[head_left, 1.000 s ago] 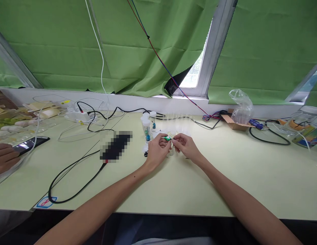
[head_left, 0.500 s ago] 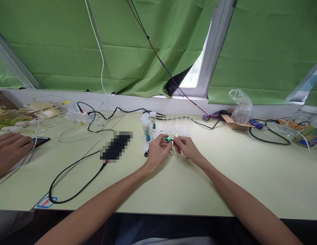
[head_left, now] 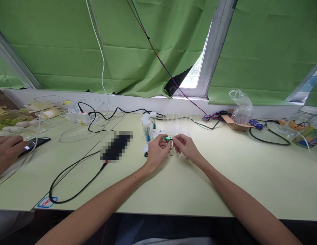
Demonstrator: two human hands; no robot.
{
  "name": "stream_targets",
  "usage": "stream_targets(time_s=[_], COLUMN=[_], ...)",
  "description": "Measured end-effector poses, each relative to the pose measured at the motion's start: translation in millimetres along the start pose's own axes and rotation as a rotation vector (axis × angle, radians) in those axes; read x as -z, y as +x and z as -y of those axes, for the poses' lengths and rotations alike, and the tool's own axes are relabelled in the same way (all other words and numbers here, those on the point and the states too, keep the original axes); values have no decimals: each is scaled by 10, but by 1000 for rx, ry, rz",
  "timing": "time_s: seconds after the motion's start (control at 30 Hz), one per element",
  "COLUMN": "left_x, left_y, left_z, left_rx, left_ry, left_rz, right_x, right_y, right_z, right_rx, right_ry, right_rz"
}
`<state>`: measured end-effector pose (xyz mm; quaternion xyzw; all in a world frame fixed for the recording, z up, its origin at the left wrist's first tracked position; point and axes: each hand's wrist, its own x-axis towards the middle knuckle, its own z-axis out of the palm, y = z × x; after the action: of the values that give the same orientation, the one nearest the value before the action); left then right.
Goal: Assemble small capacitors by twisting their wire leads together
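Note:
Between the fingertips of my left hand [head_left: 158,149] is a small green piece with a white part [head_left: 168,138], too small to name exactly. My right hand [head_left: 185,146] is closed in a pinch at its right end, on a thin dark bit whose kind I cannot make out. Just beyond my left hand stand several clear tubes with white caps [head_left: 146,126], with blue and green pieces inside. Several clear empty-looking tubes [head_left: 177,123] stand behind both hands. A small black item [head_left: 146,154] lies beside my left wrist, partly hidden.
On the left lies a pixelated dark object [head_left: 116,147] with a black cable [head_left: 79,195]. Another person's hand [head_left: 7,149] rests on a phone [head_left: 37,143] at the far left. A white power strip [head_left: 78,116], an open cardboard box [head_left: 235,123] and a plastic jar [head_left: 307,119] stand along the back.
My right fingertips have shifted slightly, and more of the white part shows. The other person's hand has moved left, uncovering more of the phone.

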<state>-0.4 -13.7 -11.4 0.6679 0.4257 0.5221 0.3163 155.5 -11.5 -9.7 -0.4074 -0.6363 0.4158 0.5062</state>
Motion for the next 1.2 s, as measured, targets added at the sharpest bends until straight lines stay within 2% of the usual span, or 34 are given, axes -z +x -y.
stream_targets(time_s=[0.6,0.9,1.2], left_x=[-11,-9,-3], left_y=[-13,-9,4], left_z=[-5,8,-5], left_rx=[-4,-15,14], left_ry=[-10,0,-12], left_rz=[13,14,-16], right_x=[16,-5,3], right_y=[-14,-4,-11], right_z=[23,11,-22], right_rx=[18,-44,43], right_ry=[-61,-62,27], right_rz=[46,33,4])
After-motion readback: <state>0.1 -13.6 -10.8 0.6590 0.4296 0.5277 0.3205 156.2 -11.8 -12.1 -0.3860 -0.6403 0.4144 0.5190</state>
